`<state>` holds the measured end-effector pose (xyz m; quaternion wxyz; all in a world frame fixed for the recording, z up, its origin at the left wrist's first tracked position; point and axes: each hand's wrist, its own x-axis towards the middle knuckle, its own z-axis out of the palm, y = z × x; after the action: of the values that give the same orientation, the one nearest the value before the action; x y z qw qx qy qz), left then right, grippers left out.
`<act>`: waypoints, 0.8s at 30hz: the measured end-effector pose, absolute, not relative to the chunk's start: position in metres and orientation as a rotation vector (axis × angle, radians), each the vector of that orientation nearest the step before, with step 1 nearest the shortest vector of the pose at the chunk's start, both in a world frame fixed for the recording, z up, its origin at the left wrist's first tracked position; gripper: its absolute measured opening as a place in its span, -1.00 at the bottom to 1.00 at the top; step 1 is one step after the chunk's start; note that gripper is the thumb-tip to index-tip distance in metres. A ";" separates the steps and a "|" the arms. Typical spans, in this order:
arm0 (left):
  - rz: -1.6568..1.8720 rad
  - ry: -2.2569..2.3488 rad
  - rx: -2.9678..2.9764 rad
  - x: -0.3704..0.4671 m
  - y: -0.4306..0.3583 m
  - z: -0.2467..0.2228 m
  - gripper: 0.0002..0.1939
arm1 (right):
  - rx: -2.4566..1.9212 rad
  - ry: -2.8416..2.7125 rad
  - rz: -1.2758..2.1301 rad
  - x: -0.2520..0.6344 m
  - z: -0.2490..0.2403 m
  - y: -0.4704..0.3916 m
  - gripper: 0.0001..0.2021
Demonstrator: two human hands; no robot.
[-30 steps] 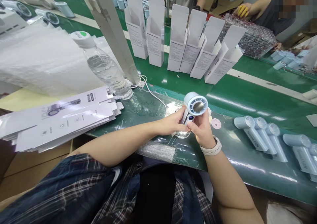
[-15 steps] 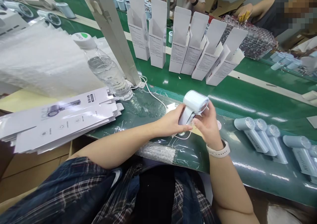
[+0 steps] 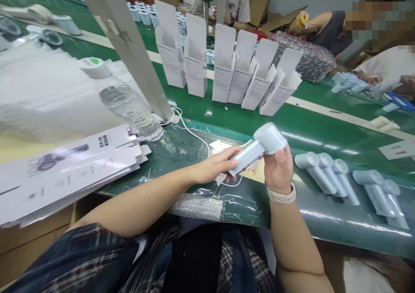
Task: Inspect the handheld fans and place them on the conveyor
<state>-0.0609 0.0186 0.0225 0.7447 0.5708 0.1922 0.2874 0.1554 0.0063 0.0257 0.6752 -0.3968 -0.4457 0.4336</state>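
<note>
A light blue handheld fan [image 3: 249, 154] is held up over the green bench, its round head to the upper right. My left hand [image 3: 218, 164] grips the end of its handle between thumb and fingers. The round head rests in my right hand [image 3: 279, 168], with fingers partly hidden behind it. Under the fan lie a yellow paper [image 3: 259, 172] with writing and a white cable [image 3: 231, 185]. To the right, several more light blue fans [image 3: 319, 176] lie on the bench in two groups.
Several open white boxes [image 3: 223, 79] stand upright behind my hands. At left are a water bottle [image 3: 125, 105], a stack of flat printed cartons [image 3: 74, 165] and a metal post [image 3: 125, 42]. Bubble wrap [image 3: 197, 208] lies at the near edge. Other people work across the bench.
The fan has been turned, so its handle now points lower left and its head upper right. My left hand has shifted to the handle's end. The whole view has moved slightly.
</note>
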 end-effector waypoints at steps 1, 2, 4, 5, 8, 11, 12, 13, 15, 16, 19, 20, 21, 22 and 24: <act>0.545 0.362 1.196 -0.061 0.019 0.021 -0.35 | -0.871 -0.964 0.960 0.156 0.028 0.007 -0.50; 0.478 0.311 1.145 -0.061 0.020 0.019 -0.33 | -0.853 -0.933 0.949 0.158 0.030 0.007 -0.51; 0.428 0.249 1.073 -0.060 0.020 0.016 -0.30 | -0.832 -0.894 0.952 0.160 0.034 0.006 -0.50; 0.434 0.244 1.060 -0.058 0.020 0.014 -0.29 | -0.821 -0.887 0.965 0.160 0.035 0.006 -0.48; 0.492 0.276 1.125 -0.054 0.020 0.009 -0.22 | -0.769 -0.861 1.050 0.160 0.039 0.001 -0.34; 0.612 0.372 1.329 -0.051 0.023 0.001 -0.26 | -0.675 -0.854 1.206 0.158 0.042 -0.005 -0.28; 0.673 0.417 1.413 -0.052 0.025 -0.003 -0.31 | -0.642 -0.862 1.252 0.157 0.043 -0.006 -0.29; 0.738 0.465 1.503 -0.052 0.027 -0.006 -0.37 | -0.612 -0.870 1.287 0.156 0.044 -0.007 -0.30; 0.873 0.561 1.692 -0.055 0.032 -0.011 -0.45 | -0.573 -0.860 1.327 0.155 0.045 -0.007 -0.33; 0.938 0.604 1.778 -0.057 0.034 -0.013 -0.48 | -0.568 -0.842 1.341 0.154 0.044 -0.006 -0.36; 1.100 0.687 1.935 -0.060 0.036 -0.014 -0.48 | -0.591 -0.777 1.395 0.154 0.040 -0.001 -0.43; 1.142 0.697 1.955 -0.061 0.035 -0.013 -0.47 | -0.609 -0.759 1.421 0.155 0.038 0.001 -0.45; 1.172 0.702 1.966 -0.061 0.034 -0.011 -0.47 | -0.626 -0.741 1.445 0.155 0.036 0.003 -0.47; 1.193 0.708 1.970 -0.060 0.032 -0.010 -0.47 | -0.642 -0.721 1.463 0.156 0.033 0.005 -0.49; 1.215 0.732 1.953 -0.057 0.027 -0.006 -0.50 | -0.667 -0.684 1.480 0.157 0.029 0.008 -0.53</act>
<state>-0.0574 0.0274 -0.0058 0.3560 0.7562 0.2833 0.4703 0.1568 0.0075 0.0286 0.6364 -0.2922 -0.2993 0.6481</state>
